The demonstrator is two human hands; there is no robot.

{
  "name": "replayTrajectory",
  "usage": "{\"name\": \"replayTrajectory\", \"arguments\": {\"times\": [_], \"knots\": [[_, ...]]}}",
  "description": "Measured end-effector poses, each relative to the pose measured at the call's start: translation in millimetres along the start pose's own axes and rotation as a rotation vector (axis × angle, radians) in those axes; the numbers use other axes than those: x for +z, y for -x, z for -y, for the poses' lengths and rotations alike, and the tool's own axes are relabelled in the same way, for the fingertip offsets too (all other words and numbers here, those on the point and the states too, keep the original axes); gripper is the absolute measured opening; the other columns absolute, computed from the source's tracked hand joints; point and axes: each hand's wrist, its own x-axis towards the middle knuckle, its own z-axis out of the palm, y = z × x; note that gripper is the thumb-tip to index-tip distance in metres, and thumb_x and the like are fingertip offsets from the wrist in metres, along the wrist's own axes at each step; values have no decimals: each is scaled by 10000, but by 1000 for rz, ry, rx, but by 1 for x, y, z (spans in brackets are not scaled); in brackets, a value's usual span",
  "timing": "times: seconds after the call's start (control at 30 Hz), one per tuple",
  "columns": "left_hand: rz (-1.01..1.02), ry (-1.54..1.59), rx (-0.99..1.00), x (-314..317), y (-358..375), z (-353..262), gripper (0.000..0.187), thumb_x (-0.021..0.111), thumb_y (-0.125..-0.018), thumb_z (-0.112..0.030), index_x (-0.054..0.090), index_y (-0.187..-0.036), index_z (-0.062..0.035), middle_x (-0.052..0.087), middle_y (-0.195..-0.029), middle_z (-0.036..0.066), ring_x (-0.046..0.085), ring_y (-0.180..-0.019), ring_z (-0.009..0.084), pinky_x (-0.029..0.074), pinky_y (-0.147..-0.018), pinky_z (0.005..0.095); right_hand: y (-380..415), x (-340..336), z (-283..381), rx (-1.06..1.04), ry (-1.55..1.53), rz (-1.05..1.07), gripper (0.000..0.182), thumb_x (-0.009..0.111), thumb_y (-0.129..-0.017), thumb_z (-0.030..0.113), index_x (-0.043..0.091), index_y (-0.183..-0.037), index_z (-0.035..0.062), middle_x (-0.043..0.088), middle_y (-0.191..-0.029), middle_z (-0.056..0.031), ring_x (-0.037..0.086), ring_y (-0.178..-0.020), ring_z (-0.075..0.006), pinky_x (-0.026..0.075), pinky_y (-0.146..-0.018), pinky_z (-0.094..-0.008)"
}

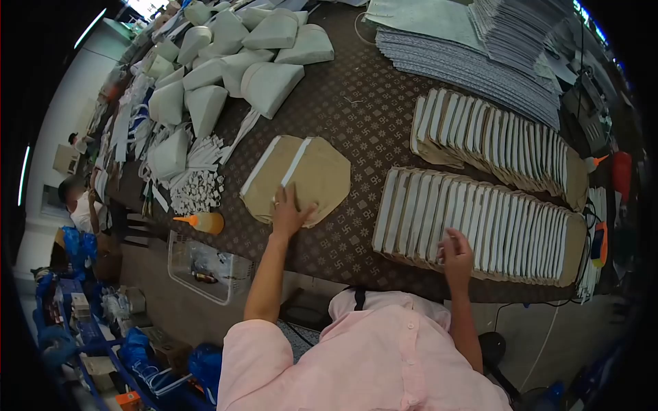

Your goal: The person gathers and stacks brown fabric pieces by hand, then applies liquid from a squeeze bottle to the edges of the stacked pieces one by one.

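Observation:
My left hand (pixel 288 212) rests flat on a brown octagonal cardboard piece (pixel 322 175) with white strips across it, lying on the dark patterned table (pixel 343 109). My right hand (pixel 456 255) is pressed on the near row of overlapped brown and white pieces (pixel 507 229), its fingers curled over one edge; whether it grips a piece I cannot tell. A second overlapped row (pixel 493 140) lies just behind.
Folded white cone shapes (pixel 226 61) pile up at the back left, with white strips (pixel 195 188) and an orange glue bottle (pixel 205 222) near the edge. Grey sheet stacks (pixel 473 61) fill the back right. A clear bin (pixel 205 268) hangs below; another person (pixel 79 202) sits far left.

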Motion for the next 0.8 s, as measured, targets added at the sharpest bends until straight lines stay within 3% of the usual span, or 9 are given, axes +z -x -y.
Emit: {"name": "replayTrajectory", "arguments": {"times": [0.1,0.17,0.4,0.5,0.57,0.6,0.67,0.7,0.8], "knots": [[-291,418,-228,7,-33,44,825,685,-667,-513,390,-1254,-14,353,-1303,258,410,-1150,380,349,-931,456,-1,58,-5,166,2,360,284,529,-864,155,529,-1105,5,605,-785,-45,525,-545,-78,414,-470,-201],[94,337,-208,-17,-42,48,687,702,-688,-410,467,-1154,36,511,-1148,241,535,-989,346,430,-815,401,-5,100,-4,296,-8,577,330,548,-861,200,521,-1107,-19,608,-835,-61,560,-625,-99,441,-515,-216],[350,1120,-298,-37,-2,18,368,684,-740,-223,596,-1003,20,619,-872,118,577,-791,179,448,-737,294,-41,208,-38,484,-217,615,470,554,-864,342,472,-1174,-2,565,-1033,-103,574,-874,-163,478,-723,-293],[326,1375,-159,-93,50,-13,299,641,-789,-177,594,-1001,29,609,-865,78,550,-792,121,444,-730,271,-43,207,-28,536,-258,516,511,524,-867,415,461,-1190,24,556,-1058,-102,572,-912,-198,470,-796,-336],[560,1285,242,-120,75,-28,257,577,-836,-130,572,-1036,31,612,-899,72,547,-855,130,437,-761,281,-55,203,-50,500,-656,669,570,499,-860,478,440,-1213,34,547,-1104,-111,557,-976,-221,458,-839,-366],[543,1308,206,-118,82,-33,257,577,-836,-130,572,-1036,31,612,-899,72,547,-855,130,437,-761,281,-56,187,-43,557,-633,783,586,511,-855,469,415,-1240,38,530,-1155,-131,548,-1014,-234,451,-865,-390],[451,1244,499,-117,80,-43,270,548,-848,-105,540,-1084,24,609,-929,82,533,-898,147,424,-793,291,-58,170,-47,575,-760,883,565,525,-859,427,408,-1247,34,521,-1175,-132,542,-1028,-233,456,-861,-393],[539,1263,378,-123,79,-40,298,542,-843,-90,513,-1122,13,605,-951,109,524,-914,167,412,-814,299,-57,164,-46,575,-922,942,547,538,-862,386,401,-1254,29,512,-1195,-133,536,-1042,-231,460,-857,-396],[352,1105,16,-126,76,-11,249,549,-833,-137,553,-1028,18,599,-814,87,532,-759,140,434,-706,302,-59,162,-5,365,-743,828,374,575,-856,199,493,-1172,18,569,-1108,-100,565,-977,-192,483,-809,-346]]}}
